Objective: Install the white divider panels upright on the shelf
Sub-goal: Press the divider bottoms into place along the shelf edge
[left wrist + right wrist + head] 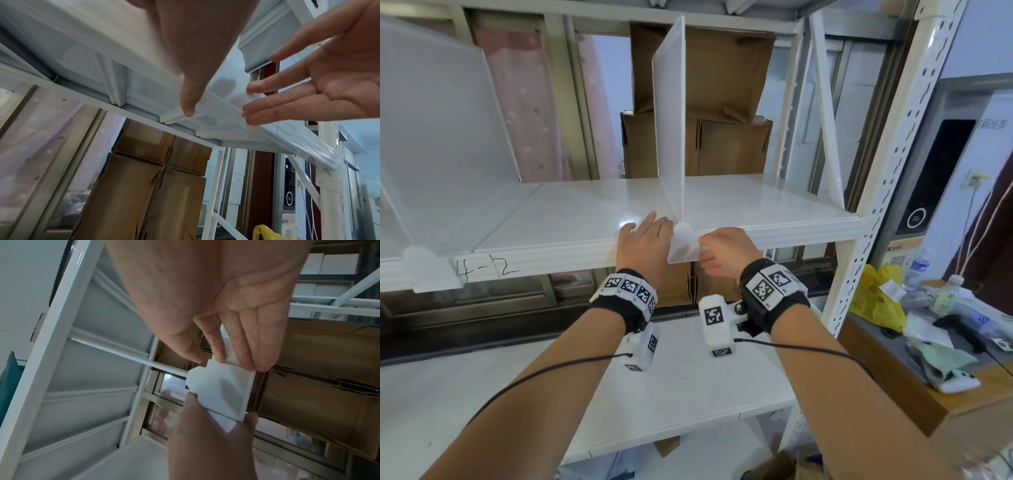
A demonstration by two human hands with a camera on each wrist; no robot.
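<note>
A white divider panel (pixel 669 120) stands upright at the middle of the white shelf (pixel 568 219). Its white front clip (pixel 683 245) hangs over the shelf's front lip. My left hand (pixel 643 233) lies flat on the shelf just left of the panel. Its thumb (pixel 188 100) presses the clip (pixel 222 104) from underneath. My right hand (pixel 726 246) is at the clip's right side, its straight fingers (pixel 287 100) touching the clip's face. In the right wrist view the clip (pixel 222 389) sits between the right fingertips (pixel 246 360) and the left hand (pixel 209 443). A second divider (pixel 441 137) stands at the far left with its own clip (pixel 428 267).
Brown cardboard boxes (pixel 722 102) stand behind the shelf. A perforated upright post (pixel 887 171) bounds it on the right. A lower shelf (pixel 688 394) runs beneath my forearms. To the right is a wooden desk (pixel 893 387) with a yellow bag (pixel 876 294), bottles and other clutter.
</note>
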